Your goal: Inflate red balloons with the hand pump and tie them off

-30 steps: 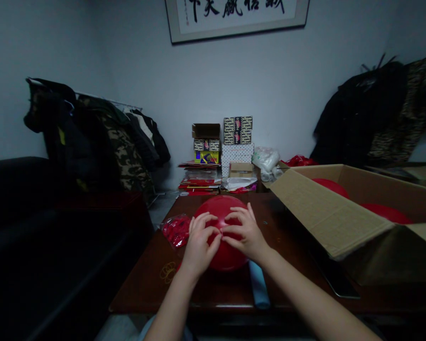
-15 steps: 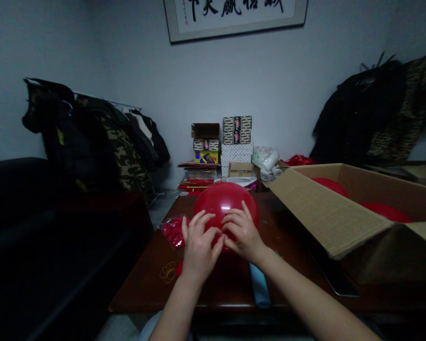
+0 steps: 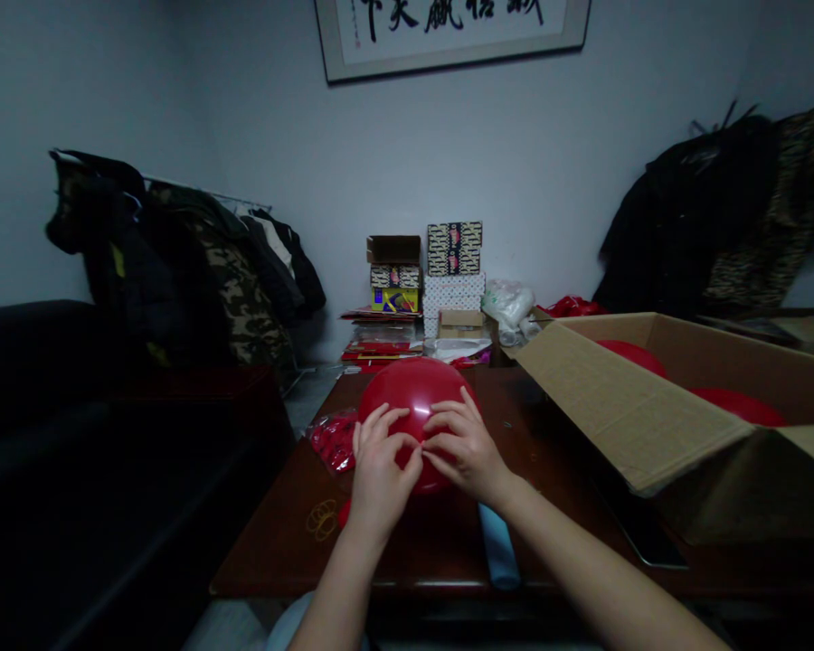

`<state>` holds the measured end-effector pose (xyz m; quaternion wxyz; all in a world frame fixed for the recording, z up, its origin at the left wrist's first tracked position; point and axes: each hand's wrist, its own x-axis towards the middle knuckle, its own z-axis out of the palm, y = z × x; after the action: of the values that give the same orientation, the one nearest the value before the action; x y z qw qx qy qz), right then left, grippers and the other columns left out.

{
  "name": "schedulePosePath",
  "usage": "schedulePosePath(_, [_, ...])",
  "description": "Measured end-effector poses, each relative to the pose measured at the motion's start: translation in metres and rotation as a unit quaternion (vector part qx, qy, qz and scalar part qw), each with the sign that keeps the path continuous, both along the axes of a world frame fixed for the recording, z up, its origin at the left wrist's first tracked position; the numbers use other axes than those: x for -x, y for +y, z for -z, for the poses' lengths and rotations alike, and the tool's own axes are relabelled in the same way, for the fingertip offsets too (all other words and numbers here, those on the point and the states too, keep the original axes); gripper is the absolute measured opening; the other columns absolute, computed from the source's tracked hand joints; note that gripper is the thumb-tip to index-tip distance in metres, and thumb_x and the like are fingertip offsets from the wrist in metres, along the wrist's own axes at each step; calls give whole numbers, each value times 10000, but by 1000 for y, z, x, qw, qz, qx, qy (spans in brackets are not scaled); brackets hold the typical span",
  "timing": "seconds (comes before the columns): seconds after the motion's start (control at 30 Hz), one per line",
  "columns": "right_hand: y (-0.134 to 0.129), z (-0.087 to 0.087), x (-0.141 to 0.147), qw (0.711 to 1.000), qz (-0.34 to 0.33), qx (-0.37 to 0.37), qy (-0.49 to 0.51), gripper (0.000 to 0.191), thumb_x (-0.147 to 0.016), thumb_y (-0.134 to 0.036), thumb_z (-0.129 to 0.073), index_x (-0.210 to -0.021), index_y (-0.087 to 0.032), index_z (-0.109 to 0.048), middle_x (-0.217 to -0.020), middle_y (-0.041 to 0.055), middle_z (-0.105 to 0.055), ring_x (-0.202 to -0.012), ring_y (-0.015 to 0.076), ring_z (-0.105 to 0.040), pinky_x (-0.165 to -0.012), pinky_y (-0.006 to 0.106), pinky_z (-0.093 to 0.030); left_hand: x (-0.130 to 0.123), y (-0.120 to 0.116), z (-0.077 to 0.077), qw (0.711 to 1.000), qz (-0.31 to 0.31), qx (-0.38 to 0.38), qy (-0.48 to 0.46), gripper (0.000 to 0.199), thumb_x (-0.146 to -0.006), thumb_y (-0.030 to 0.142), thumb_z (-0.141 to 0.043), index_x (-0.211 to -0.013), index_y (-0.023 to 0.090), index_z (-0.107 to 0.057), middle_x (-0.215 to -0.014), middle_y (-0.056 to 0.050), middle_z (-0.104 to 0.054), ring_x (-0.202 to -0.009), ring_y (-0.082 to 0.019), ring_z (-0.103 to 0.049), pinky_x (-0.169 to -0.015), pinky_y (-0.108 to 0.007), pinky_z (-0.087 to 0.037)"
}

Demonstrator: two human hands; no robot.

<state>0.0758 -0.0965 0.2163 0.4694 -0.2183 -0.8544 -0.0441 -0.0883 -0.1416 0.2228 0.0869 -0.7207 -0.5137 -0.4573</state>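
Note:
An inflated red balloon (image 3: 407,384) is in front of me over the table, its neck end turned toward me. My left hand (image 3: 383,466) pinches thumb and index finger at the balloon's neck. Meeting it from the other side, my right hand (image 3: 467,448) pinches at the same spot, with its other fingers raised near the balloon. The neck itself is mostly hidden by the fingertips. Yellow rubber bands (image 3: 322,520) lie left of my left wrist. Behind them is a clear bag of red balloons (image 3: 336,438). A blue cylinder (image 3: 498,547) lies below my right forearm.
An open cardboard box (image 3: 644,407) with red balloons inside stands on the right of the brown table (image 3: 271,551). A dark flat device (image 3: 641,524) lies beside it. Stacked boxes (image 3: 454,280) stand at the back, and a black sofa (image 3: 74,479) is on the left.
The balloon has shifted slightly left and down between my hands. Both hands stay at its neck, the fingertips pinched closer together.

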Motion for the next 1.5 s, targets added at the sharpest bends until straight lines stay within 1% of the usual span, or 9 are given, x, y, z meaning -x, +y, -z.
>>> schedulePosePath(0.1, [1, 2, 1, 998, -17, 34, 40, 70, -765, -245, -599, -815, -279, -635, -900, -5, -615, -1065, 200, -492, -1048, 558, -154, 1, 1, 0, 1000, 15, -10, -22, 84, -734, 166, -570, -673, 208, -611, -1088, -56, -578, -1141, -256, -433, -985, -499, -325])
schedulePosePath(0.23, [4, 6, 2, 985, -55, 104, 128, 31, -743, -233, -623, -763, -255, -633, -884, 5, -607, -1020, 191, -523, -1012, 490, -274, 3, 2, 2, 998, 37, -1, -56, 89, -755, 169, -542, -688, 200, -591, -1075, -59, -565, -1084, -227, -475, -951, -433, -375])
schedulePosePath(0.37, [7, 8, 1, 980, -82, 128, 127, 45, -733, -230, -647, -768, -259, -654, -878, 7, -619, -1020, 192, -525, -999, 463, -298, 2, 2, 4, 995, 60, 8, -85, 75, -775, 195, -535, -714, 197, -578, -1081, -62, -550, -1068, -211, -481, -947, -408, -380])
schedulePosePath(0.47, [9, 10, 1, 981, -85, 127, 119, 58, -735, -229, -651, -780, -264, -661, -870, 7, -632, -1015, 190, -528, -974, 451, -332, -1, 2, 5, 994, 78, 8, -78, 70, -779, 189, -530, -727, 198, -577, -1078, -63, -557, -1084, -215, -469, -954, -419, -370])
schedulePosePath(0.67, [11, 14, 1, 987, -66, 107, 97, 46, -739, -229, -651, -773, -260, -653, -809, -9, -648, -985, 178, -545, -990, 467, -314, -3, 2, 7, 994, 99, 25, -49, 67, -745, 149, -537, -782, 196, -568, -1075, -79, -558, -1081, -231, -469, -947, -447, -371])
schedulePosePath(0.87, [11, 13, 0, 995, -67, 61, 52, 65, -769, -242, -616, -820, -263, -650, -827, -8, -653, -994, 169, -540, -1013, 471, -307, 2, 2, 10, 996, 78, 16, -33, 69, -754, 244, -590, -812, 205, -597, -1095, -79, -562, -1078, -232, -474, -939, -442, -384])
schedulePosePath(1.03, [11, 13, -2, 995, -66, 58, 40, 75, -792, -264, -592, -843, -264, -647, -835, 0, -649, -984, 176, -543, -1016, 488, -300, 6, 3, 11, 997, 77, 1, -7, 58, -764, 232, -588, -779, 220, -643, -1143, -60, -567, -1115, -226, -463, -964, -436, -379])
schedulePosePath(1.27, [12, 12, -3, 994, -76, 59, 43, 51, -769, -252, -624, -814, -249, -647, -813, -1, -649, -980, 172, -538, -1016, 471, -304, 8, 2, 12, 996, 88, -5, 10, 225, -764, 218, -596, -981, 249, -648, -1210, -65, -546, -1152, -237, -443, -972, -456, -380])
schedulePosePath(1.5, [11, 16, -3, 994, -77, 64, 50, 56, -763, -241, -630, -814, -253, -649, -806, -1, -647, -1004, 186, -528, -1010, 482, -300, 9, 3, 12, 993, 104, -49, 27, 158, -766, 154, -576, -841, 246, -682, -1208, -45, -550, -1178, -241, -418, -1001, -485, -337])
